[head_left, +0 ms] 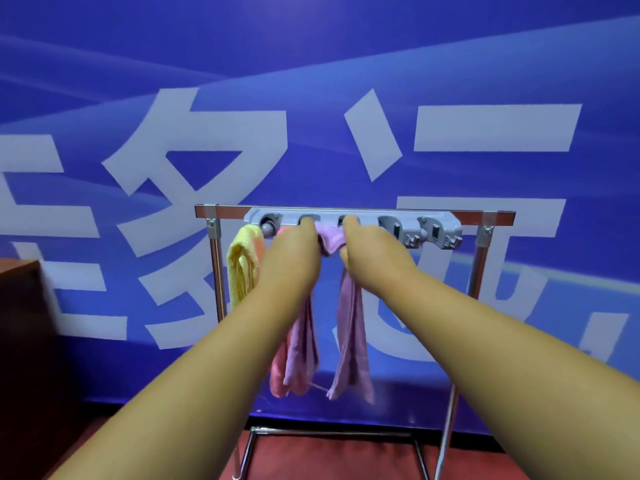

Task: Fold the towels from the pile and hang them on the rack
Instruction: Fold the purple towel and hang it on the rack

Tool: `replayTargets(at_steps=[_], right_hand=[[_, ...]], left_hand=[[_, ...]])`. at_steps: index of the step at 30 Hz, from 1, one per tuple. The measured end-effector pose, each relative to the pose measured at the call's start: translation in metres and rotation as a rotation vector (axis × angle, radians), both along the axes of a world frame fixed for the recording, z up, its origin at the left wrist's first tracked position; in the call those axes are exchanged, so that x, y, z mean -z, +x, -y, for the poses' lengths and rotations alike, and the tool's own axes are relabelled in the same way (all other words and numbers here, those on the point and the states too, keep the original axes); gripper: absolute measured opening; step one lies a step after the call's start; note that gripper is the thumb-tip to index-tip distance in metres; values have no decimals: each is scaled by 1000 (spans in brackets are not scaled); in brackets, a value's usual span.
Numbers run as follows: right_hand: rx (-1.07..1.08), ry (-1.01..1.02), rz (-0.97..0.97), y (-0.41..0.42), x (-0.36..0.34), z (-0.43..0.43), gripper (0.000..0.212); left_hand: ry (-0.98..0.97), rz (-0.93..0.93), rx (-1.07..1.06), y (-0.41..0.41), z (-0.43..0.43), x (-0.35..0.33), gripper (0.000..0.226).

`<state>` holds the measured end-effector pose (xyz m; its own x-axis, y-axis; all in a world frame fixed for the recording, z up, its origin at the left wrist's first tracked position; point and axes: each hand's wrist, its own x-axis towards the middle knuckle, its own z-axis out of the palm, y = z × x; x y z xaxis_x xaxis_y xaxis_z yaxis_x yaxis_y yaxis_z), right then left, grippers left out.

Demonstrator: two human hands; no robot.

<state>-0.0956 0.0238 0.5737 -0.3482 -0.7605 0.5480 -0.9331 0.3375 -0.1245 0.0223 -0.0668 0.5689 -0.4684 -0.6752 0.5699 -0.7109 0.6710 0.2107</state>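
Rack [498,213]: a chrome frame that is standing on a red floor [329,459] against a blue banner wall [311,81], with a grey clip strip [436,230] running along its top bar.

Yellow towel [242,268]: folded, hanging at the left end of the strip.

Pink towel [277,375]: hanging just right of the yellow one, mostly hidden behind the left forearm.

Purple towel [349,334]: sitting at the middle of the strip, its bunched centre pressing against the clips and its two tails hanging down apart.

Left hand [294,254]: gripping the bunch from the left, fingers curling over it at the strip.

Right hand [370,251]: gripping the bunch from the right, fingers closing round the cloth, thumb pointing up to the strip.

Brown cabinet [20,306]: standing at the far left.
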Motion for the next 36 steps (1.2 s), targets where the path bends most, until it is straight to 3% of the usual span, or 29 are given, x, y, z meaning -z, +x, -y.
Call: replayTargets(at_steps=[4, 11, 14, 21, 24, 29, 33, 36], right_hand=[[-15, 67, 41, -3, 18, 0, 16], [6, -71, 75, -3, 1, 9, 10], [-14, -128, 97, -3, -8, 11, 9], [-29, -13, 87, -6, 19, 9, 15], [-49, -92, 226, -8, 30, 9, 13], [-57, -144, 433, -9, 45, 11, 27], [-77, -133, 456, -11, 59, 15, 7], [-84, -160, 468, -13, 68, 18, 6]], left_hand=[[105, 25, 82, -2, 5, 37, 20], [-1, -59, -2, -10, 4, 9, 25], [57, -127, -43, -14, 9, -1, 18], [113, 139, -53, -14, 11, 12, 18], [174, 91, -8, -15, 13, 20, 18], [166, -121, 72, -9, 8, 25, 19], [177, -171, 116, -11, 5, 26, 19], [161, -142, 116, -13, 7, 27, 16]])
